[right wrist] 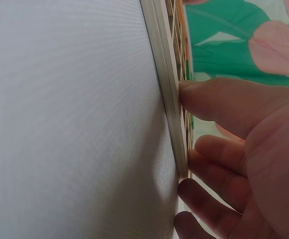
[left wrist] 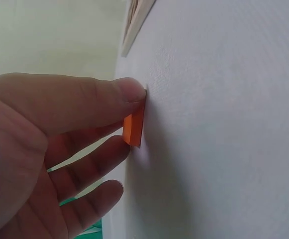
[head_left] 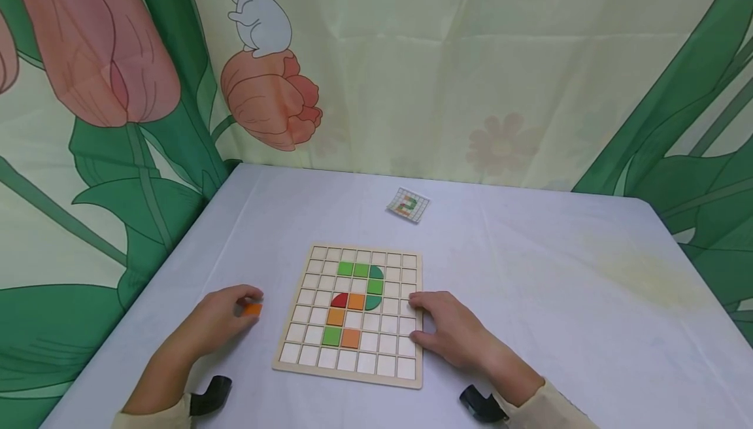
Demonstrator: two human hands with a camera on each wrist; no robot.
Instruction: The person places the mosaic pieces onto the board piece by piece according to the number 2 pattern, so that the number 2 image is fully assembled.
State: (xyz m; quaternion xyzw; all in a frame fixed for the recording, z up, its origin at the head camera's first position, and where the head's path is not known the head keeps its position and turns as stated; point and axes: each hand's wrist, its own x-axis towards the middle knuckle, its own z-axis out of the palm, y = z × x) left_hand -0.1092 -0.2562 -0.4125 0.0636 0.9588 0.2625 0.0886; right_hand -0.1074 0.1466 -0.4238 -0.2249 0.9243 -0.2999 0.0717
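Note:
Left of the board, my left hand [head_left: 219, 318] pinches a small orange tile [head_left: 252, 309] between thumb and fingers. The left wrist view shows this orange tile [left wrist: 134, 129] nearly edge-on, close to the table surface. A wooden grid board [head_left: 347, 380] lies flat on the table. Green, orange and red tiles sit in some of its cells, including a red quarter-round [head_left: 339, 300] and a dark green quarter-round [head_left: 376, 272]. My right hand [head_left: 453, 331] rests at the board's right edge, its thumb [right wrist: 204, 99] and fingertips touching the frame, with the fingers fairly relaxed.
A small pattern card [head_left: 408, 205] with a coloured figure on a grid lies behind the board. White cloth covers the table [head_left: 559, 285]. A printed curtain [head_left: 400, 76] hangs along the table's far edge.

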